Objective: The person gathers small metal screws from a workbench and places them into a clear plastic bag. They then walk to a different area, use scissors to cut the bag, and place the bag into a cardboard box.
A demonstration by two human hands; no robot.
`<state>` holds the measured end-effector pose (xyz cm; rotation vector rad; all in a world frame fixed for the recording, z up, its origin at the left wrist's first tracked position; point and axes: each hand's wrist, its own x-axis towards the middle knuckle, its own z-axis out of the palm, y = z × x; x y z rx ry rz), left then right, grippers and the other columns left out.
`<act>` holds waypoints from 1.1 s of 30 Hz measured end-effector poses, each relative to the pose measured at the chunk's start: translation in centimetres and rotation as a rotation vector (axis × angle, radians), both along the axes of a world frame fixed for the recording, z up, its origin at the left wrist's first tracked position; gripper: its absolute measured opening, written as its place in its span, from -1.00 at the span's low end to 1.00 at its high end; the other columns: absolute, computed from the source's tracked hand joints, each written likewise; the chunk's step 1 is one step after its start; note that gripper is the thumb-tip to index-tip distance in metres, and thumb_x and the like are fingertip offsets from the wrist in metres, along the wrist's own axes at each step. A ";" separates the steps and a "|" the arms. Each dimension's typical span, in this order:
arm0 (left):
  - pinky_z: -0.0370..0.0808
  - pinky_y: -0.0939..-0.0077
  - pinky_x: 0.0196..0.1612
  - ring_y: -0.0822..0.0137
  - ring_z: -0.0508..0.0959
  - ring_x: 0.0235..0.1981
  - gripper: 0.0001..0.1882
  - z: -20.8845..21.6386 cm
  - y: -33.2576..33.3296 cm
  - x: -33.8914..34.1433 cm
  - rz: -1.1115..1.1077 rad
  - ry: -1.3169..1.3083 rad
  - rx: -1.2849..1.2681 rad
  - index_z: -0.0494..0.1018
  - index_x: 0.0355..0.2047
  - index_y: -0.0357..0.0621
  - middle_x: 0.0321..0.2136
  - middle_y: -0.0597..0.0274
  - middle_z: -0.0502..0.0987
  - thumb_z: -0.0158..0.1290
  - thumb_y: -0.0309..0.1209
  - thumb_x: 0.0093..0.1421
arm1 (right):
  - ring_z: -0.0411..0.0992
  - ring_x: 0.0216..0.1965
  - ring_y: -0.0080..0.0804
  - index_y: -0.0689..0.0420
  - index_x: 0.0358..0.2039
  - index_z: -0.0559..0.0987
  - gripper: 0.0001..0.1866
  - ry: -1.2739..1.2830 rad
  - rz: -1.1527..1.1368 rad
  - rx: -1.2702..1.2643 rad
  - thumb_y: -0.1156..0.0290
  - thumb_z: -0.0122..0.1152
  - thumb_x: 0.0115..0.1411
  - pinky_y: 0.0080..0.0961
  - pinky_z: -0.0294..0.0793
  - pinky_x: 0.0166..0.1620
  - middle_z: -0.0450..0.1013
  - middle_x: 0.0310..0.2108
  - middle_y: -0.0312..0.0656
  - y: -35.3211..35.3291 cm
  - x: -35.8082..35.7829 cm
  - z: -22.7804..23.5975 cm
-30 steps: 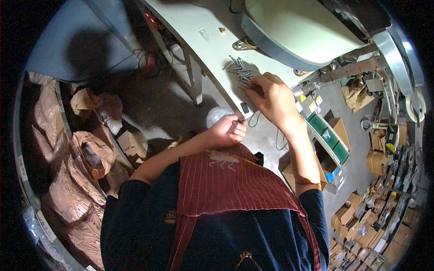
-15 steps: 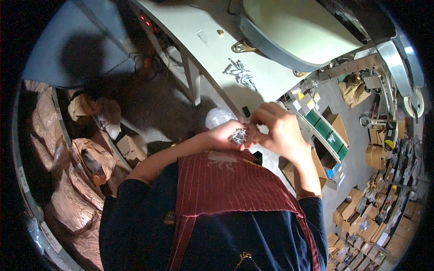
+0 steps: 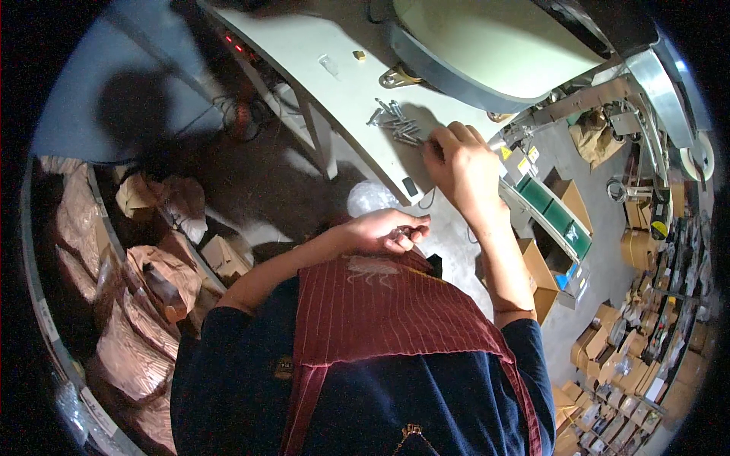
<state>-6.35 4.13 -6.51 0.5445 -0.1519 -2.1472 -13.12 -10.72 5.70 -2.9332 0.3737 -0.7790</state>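
A small heap of silvery metal screws point(image 3: 395, 121) lies on the pale work table point(image 3: 334, 83). My right hand point(image 3: 460, 163) is stretched out over the near side of that heap, fingers curled down onto the screws. My left hand point(image 3: 391, 230) stays close to my chest above the red apron, cupped around a few screws that glint between its fingers. Whether the right hand has a screw pinched I cannot tell.
A large pale green machine housing point(image 3: 494, 38) stands at the back of the table. A green conveyor point(image 3: 551, 213) runs to the right, with cardboard boxes point(image 3: 608, 357) beyond it. Brown paper bags point(image 3: 129, 334) are piled on my left. A clear plastic bag point(image 3: 369, 199) lies under the table edge.
My right hand has left the left hand at my chest and reached back out to the screw heap on the table. The left hand stayed put with its screws.
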 end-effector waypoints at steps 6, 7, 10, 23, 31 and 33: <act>0.05 0.75 -0.69 0.65 0.15 -0.67 -0.75 -1.6 0.3 0.2 0.070 0.093 -0.021 0.34 -0.12 -0.25 -0.58 0.52 0.21 -0.18 -0.30 0.45 | 0.49 -0.38 -0.22 0.11 -0.47 0.54 -0.84 -0.059 0.171 -0.010 0.42 0.32 -0.10 -0.32 0.55 -0.32 0.43 -0.49 -0.21 0.1 1.0 0.3; 0.05 0.74 -0.69 0.65 0.15 -0.68 -0.75 -1.6 0.3 0.3 0.095 0.122 0.006 0.33 -0.10 -0.26 -0.59 0.52 0.20 -0.18 -0.31 0.45 | 0.49 -0.38 -0.22 0.12 -0.47 0.54 -0.84 -0.059 0.188 -0.042 0.42 0.33 -0.11 -0.32 0.54 -0.32 0.42 -0.49 -0.21 0.2 1.3 0.2; 0.04 0.74 -0.71 0.67 0.14 -0.68 -0.75 -2.2 0.5 0.4 0.128 0.095 -0.003 0.37 -0.13 -0.17 -0.62 0.58 0.16 -0.17 -0.26 0.44 | 0.49 -0.33 -0.19 0.12 -0.38 0.57 -0.86 0.000 0.165 0.035 0.43 0.31 0.01 -0.31 0.52 -0.28 0.48 -0.42 -0.19 0.5 1.2 0.4; 0.24 0.61 -0.62 0.48 0.27 -0.70 -0.56 -3.0 1.6 1.7 0.172 0.221 -0.008 0.44 -0.23 -0.40 -0.66 0.37 0.32 -0.33 -0.25 0.41 | 0.51 -0.36 -0.24 0.20 -0.40 0.53 -0.81 0.310 0.037 -0.217 0.38 0.20 -0.02 -0.30 0.61 -0.37 0.46 -0.46 -0.15 1.1 -0.2 1.3; 0.29 0.66 -0.61 0.50 0.40 -0.64 -0.61 -1.1 3.3 1.8 0.298 -0.321 -0.198 0.49 -0.33 -0.34 -0.54 0.22 0.52 -0.16 -0.23 0.38 | 0.52 -0.37 -0.24 0.16 -0.40 0.60 -0.82 0.264 0.446 0.210 0.41 0.38 -0.04 -0.33 0.59 -0.32 0.51 -0.38 -0.15 4.7 -1.2 2.6; 0.28 0.67 -0.62 0.53 0.40 -0.64 -0.60 -1.1 3.2 1.8 0.280 -0.194 -0.145 0.50 -0.34 -0.30 -0.54 0.22 0.53 -0.13 -0.19 0.39 | 0.53 -0.35 -0.22 0.16 -0.34 0.62 -0.82 0.173 0.420 0.245 0.42 0.36 0.02 -0.35 0.58 -0.29 0.52 -0.34 -0.13 3.4 -0.7 1.9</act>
